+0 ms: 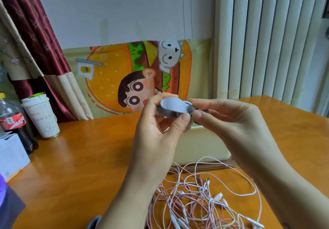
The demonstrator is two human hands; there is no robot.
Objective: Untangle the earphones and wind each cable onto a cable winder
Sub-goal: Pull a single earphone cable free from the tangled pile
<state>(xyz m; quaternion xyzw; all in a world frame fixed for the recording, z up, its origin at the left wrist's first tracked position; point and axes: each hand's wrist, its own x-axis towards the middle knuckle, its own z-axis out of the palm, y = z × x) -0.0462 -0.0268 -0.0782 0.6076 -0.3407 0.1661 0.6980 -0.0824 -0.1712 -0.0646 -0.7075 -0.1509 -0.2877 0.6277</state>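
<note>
Fingers (pixel 179 122) of the left hand (pixel 156 131) are curled round a grey cable winder (pixel 171 106). The thumb presses on its near edge and the other fingers wrap behind its folded flap. Fingers (pixel 204 102) of the right hand (pixel 231 122) are drawn together in a pinch on the winder's right end, forefinger above and thumb below. Both hands hold the winder raised above the surface (pixel 89 157). Neither hand holds a cable. It cannot be told whether the flap is being opened or pressed shut.

The earphones (pixel 204 202) lie in a loose heap on the surface, below the hands and beside the right forearm. White and pink cables loop through one another, with plugs and earbuds mixed in. No cable shows on the winder.

Assessment: the step in hand is readying the winder, and the untangling appears not yet done. The next move calls for one hand to let go of the winder, find a free end in the heap and draw that cable clear of the others before any winding starts. Pulling hard risks tightening the knots.

A cream box (pixel 199 145) stands just behind the heap. A paper cup (pixel 42 118) and a cola bottle (pixel 14 120) stand well apart at the left edge.
</note>
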